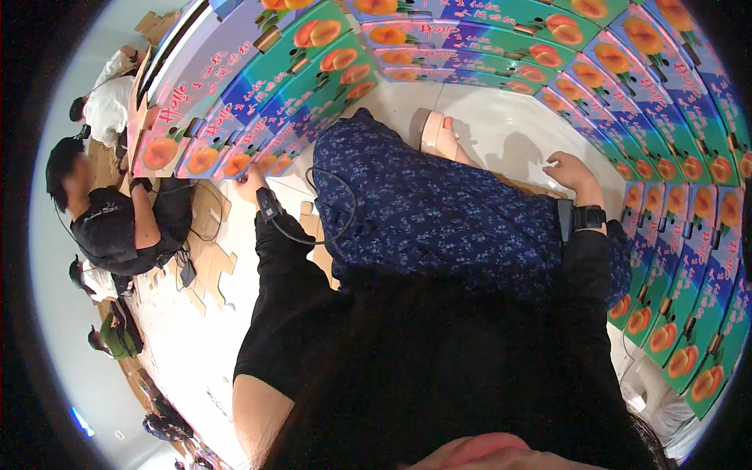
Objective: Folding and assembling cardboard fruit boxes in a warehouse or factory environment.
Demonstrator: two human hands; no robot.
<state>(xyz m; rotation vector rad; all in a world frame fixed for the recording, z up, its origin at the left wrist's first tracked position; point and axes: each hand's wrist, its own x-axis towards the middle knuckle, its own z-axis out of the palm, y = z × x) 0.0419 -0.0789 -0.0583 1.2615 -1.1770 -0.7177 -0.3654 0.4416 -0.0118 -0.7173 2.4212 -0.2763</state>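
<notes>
My left hand (250, 185) is down by the lower edge of a stack of printed fruit boxes (216, 117) on my left. Its fingers are partly hidden at the boxes, and I cannot make out whether they grip anything. Over the floor on my right, my right hand (573, 174) hangs with its fingers loosely bent and apart, holding nothing. The nearest thing to it is the right-hand stack of fruit boxes (680, 249), which it does not touch. Both wrists wear dark strapped devices; a black cable (354, 205) loops from the left one across my patterned skirt.
More fruit boxes (458, 55) rise ahead and curve round to the right. My foot in a pale sandal (440, 138) rests on the light floor (501, 117). Flattened cardboard (205, 262) lies on the left, near a person in black (110, 227). Other people sit further off.
</notes>
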